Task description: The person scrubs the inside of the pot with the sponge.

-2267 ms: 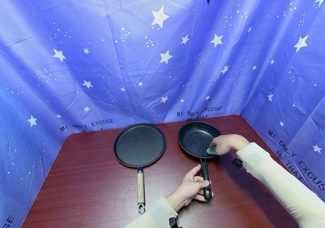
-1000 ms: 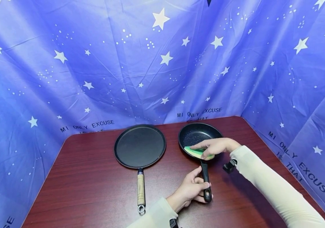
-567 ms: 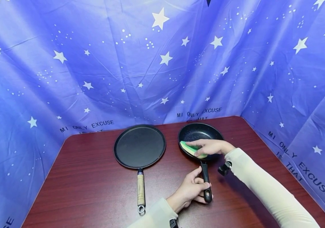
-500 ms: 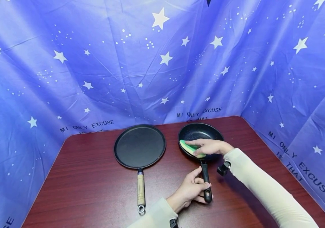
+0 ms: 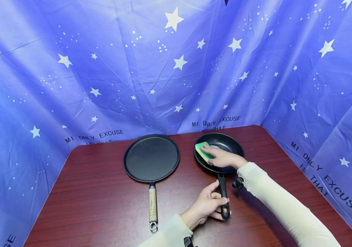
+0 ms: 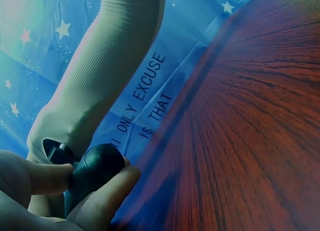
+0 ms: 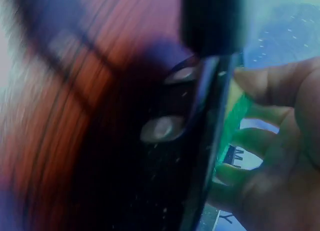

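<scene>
A deep black frying pan (image 5: 229, 144) with a speckled inside sits toward the table's back right. My left hand (image 5: 205, 204) grips its black handle (image 5: 222, 187); in the left wrist view, thumb and fingers close round the handle's rounded end (image 6: 102, 163). Inside the pan, against its left wall, is a green and yellow sponge (image 5: 202, 151). My right hand (image 5: 225, 159) holds that sponge from above. Seen by the right wrist camera, the thumb (image 7: 265, 83) is on the sponge's yellow edge and the fingers spread over its green side (image 7: 232, 123).
To the left lies a flat black griddle pan (image 5: 151, 157) with a wooden handle (image 5: 152, 206) ending in a metal ring. Both pans rest on a dark red wooden table (image 5: 86, 192). A blue starry curtain (image 5: 126, 68) hangs along the table's back and sides.
My right hand has moved the sponge from the pan's right side along the near edge to the left wall, then slightly away from me. My left hand has stayed on the handle.
</scene>
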Tool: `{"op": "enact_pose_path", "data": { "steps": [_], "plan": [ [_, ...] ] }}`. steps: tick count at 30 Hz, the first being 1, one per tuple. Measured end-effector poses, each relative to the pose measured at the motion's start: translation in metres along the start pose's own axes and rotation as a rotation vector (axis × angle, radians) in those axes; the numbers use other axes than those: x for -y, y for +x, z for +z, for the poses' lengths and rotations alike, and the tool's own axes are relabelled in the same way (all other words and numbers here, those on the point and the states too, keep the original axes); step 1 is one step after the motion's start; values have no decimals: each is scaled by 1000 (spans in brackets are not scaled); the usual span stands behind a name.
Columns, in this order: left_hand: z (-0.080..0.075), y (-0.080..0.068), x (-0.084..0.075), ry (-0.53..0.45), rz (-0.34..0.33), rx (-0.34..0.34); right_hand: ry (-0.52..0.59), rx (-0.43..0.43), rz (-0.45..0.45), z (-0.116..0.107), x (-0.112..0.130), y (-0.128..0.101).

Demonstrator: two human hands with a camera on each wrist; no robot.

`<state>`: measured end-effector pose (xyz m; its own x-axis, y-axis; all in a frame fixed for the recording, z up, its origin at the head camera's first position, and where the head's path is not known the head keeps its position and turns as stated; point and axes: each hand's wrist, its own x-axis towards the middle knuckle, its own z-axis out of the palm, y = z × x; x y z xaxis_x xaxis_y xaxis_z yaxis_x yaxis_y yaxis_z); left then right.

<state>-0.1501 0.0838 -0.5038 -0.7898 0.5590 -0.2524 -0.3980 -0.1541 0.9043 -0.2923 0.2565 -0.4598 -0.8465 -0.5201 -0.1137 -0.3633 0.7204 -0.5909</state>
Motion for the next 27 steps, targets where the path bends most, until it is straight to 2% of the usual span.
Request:
{"op": "enact_pose_path", "data": {
  "steps": [10,17,27],
  "plan": [
    [0,0,2,-5,-4,-5,-372,-47,-13,-2,-2,5],
    [-1,1,3,-3,-2,-3,-652,-46,-39,-2,-11,7],
    [0,1,4,-15,15,0,-979,-48,-45,-3,-22,2]
  ]
}}
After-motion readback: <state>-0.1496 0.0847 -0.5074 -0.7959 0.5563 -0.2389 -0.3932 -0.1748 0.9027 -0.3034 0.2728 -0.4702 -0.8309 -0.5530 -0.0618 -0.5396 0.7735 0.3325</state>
